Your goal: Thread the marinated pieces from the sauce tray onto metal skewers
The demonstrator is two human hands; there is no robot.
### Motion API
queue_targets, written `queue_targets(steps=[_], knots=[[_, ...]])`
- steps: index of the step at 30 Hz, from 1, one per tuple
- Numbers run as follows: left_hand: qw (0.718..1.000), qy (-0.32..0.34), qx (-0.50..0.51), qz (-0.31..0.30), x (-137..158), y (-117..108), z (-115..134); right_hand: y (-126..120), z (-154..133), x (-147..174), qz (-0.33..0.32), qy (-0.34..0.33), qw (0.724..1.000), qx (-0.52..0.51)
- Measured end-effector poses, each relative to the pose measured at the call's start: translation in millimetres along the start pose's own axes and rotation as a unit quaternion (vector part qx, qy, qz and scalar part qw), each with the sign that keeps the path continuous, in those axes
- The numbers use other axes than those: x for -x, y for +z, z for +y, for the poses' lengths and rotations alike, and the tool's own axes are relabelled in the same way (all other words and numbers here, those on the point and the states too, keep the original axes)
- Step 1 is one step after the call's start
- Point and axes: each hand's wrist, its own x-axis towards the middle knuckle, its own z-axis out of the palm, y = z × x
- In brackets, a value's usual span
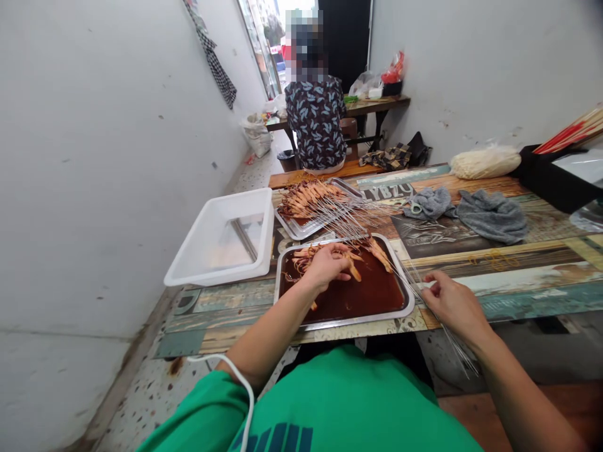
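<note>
In front of me a metal tray (409,307) holds dark red-brown liquid (348,298) and pale orange, stringy food pieces (301,258) that look like squid tentacles. My left hand (327,267) is over the tray, its bent fingers closed around one orange food piece (355,272). By the tray's right rim, my right hand (455,304) grips a bunch of thin metal skewers (455,345), which stick out below it past the table edge. A skewered piece (379,254) lies at the tray's upper right. Behind it, a second tray (301,233) is heaped with skewered pieces (313,199).
A white plastic tub (188,263) stands on the left with a metal strip inside. Grey cloths (492,216), a bagged pale bundle (487,162) and a black box with red sticks (560,176) are on the right. Another person (315,119) sits beyond the table, facing away.
</note>
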Motion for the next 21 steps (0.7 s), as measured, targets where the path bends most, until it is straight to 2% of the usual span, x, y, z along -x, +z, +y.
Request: queue_targets(steps=[8,12,16,21], knots=[[0.992,-0.038,0.115,-0.018,6,1,-6,0,-3,-1,-0.008,-0.008,1.0,-0.026],[0.982,-0.075,0.174,0.007,5,0,-12,0,-1,-3,-0.021,-0.003,0.999,-0.038],[0.974,-0.06,0.214,0.049,5,1,-17,0,-1,-3,-0.015,0.02,0.999,-0.033],[0.956,-0.094,0.275,0.037,6,4,-21,-2,-2,-4,-0.023,0.025,0.999,-0.033]])
